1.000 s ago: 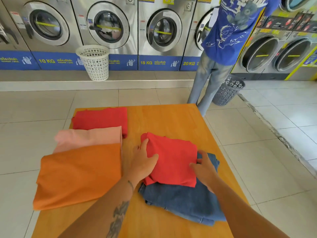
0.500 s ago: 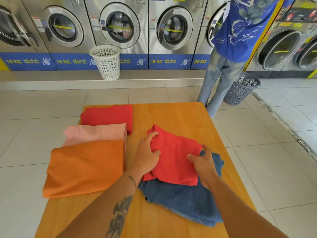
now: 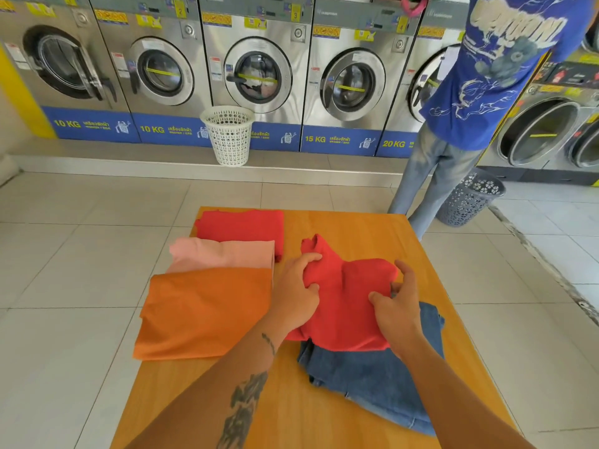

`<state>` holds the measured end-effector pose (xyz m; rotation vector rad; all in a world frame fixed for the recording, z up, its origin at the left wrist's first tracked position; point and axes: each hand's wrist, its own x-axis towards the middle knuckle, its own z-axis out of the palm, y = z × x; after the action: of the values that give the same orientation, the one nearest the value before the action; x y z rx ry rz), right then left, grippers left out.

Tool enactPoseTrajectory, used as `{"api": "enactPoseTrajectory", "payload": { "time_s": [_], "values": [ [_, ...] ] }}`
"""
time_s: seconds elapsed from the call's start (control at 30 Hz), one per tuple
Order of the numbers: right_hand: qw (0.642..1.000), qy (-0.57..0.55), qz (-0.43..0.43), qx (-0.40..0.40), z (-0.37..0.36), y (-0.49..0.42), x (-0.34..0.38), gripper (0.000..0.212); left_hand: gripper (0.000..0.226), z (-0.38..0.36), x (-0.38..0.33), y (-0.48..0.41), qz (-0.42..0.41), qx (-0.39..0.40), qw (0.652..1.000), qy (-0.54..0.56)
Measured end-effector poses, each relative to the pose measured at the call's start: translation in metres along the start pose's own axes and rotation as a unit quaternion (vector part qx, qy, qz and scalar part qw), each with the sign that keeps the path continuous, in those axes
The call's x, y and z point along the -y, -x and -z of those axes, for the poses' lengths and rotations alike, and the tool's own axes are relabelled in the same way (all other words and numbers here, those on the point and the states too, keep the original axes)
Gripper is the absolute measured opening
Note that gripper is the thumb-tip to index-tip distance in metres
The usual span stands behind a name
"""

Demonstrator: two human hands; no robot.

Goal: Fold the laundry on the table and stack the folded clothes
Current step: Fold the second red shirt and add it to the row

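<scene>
two hands work a red garment (image 3: 346,306) lying on folded jeans (image 3: 379,377) at the right of the table (image 3: 356,228). left hand (image 3: 296,294) pinches its left edge, fingers curled into the cloth; right hand (image 3: 400,311) is half open, fingertips pressing its right side. best done by squaring the edges before the next fold. compared with a second ago, the far corner has lifted and bunched. orange (image 3: 204,315), pink (image 3: 223,254) and red (image 3: 241,225) folded pieces lie at left.
</scene>
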<state>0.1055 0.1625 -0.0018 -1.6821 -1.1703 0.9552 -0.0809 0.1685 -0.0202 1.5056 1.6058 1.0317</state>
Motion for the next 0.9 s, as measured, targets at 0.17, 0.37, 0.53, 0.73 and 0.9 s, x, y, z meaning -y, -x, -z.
{"api": "enactPoseTrajectory", "payload": {
  "time_s": [0.17,0.37,0.53,0.73,0.9],
  "values": [
    [0.999,-0.004,0.025,0.042,-0.018,0.033,0.019,0.071,0.053,0.063,0.019,0.027,-0.005,-0.065,0.997,0.038],
    [0.990,-0.008,0.049,0.129,-0.085,0.082,0.028,0.074,0.055,0.138,0.055,0.088,0.027,-0.176,0.984,0.022],
    [0.981,0.034,0.007,0.192,-0.143,0.126,-0.006,0.075,0.055,0.166,0.103,0.141,0.065,-0.196,0.978,-0.018],
    [0.971,0.094,0.007,0.221,-0.170,0.140,-0.084,0.095,0.058,0.164,0.168,0.181,0.169,-0.100,0.978,-0.065],
    [0.964,0.109,0.006,0.240,-0.163,0.140,-0.063,0.093,0.059,0.171,0.172,0.166,0.180,-0.036,0.980,-0.083]
  ]
}}
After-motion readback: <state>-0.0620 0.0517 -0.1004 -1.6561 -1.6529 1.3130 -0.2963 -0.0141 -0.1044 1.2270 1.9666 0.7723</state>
